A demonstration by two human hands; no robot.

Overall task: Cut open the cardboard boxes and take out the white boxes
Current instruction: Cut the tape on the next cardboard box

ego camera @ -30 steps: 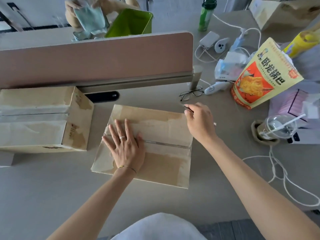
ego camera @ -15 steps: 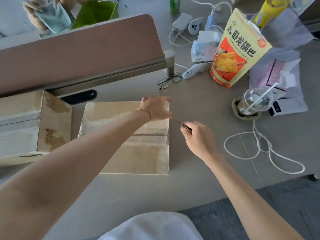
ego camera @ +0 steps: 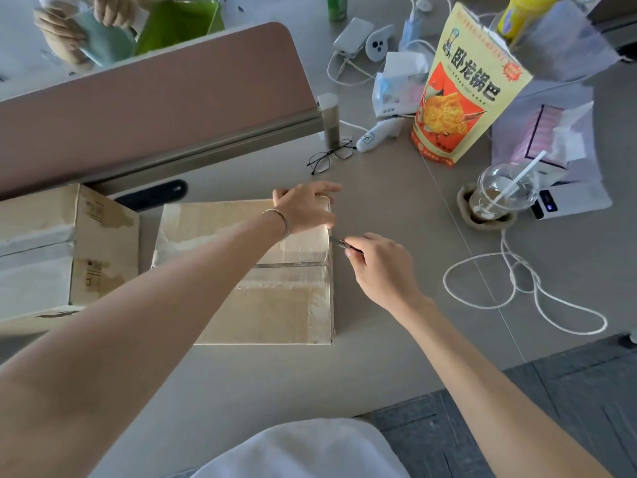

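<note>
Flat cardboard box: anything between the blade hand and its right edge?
Nothing visible. The right hand pinches a small blade whose tip sits at the right edge of the flat cardboard box. The left hand rests on the box's far right corner, just beyond the blade and close to it, not in front of it.

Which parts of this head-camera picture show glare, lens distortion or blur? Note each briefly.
Head view: glare runs along the clear tape on the flat cardboard box; wide-angle distortion bows the pink desk divider and swells the near forearms; the thin blade in the right hand is small and soft; light is even, shadows faint.
</note>
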